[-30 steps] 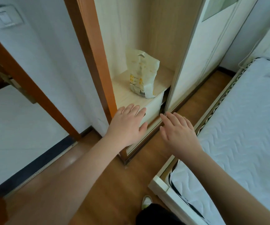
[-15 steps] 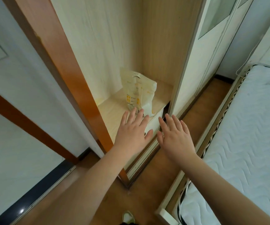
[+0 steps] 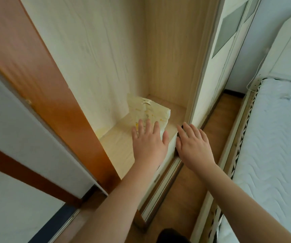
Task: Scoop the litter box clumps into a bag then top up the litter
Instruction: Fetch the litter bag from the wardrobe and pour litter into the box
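A pale, yellow-printed bag [image 3: 150, 114] stands upright on the low shelf [image 3: 118, 146] inside an open wardrobe [image 3: 167, 58], toward the far side of the shelf and close to the left inner wall. Its long axis runs up and down, the flattened top with a cut-out handle pointing up and leaning slightly away toward the back panel; its broad printed face turns toward the near edge.

The left hand [image 3: 149, 143] reaches over the shelf, palm down, fingers spread wide and holding nothing; its fingertips overlap the bag's lower part in view, though whether they touch cannot be told. The right hand [image 3: 193, 146] hovers just right of it, also flat, splayed and empty, over the shelf's near right corner by the door frame [image 3: 202, 85].

The shelf is bare in front of and right of the bag. An orange-brown wooden jamb [image 3: 41, 72] bounds the opening on the left. A narrow strip of wood floor [image 3: 190, 190] separates the wardrobe from the bed [image 3: 270, 146] on the right.
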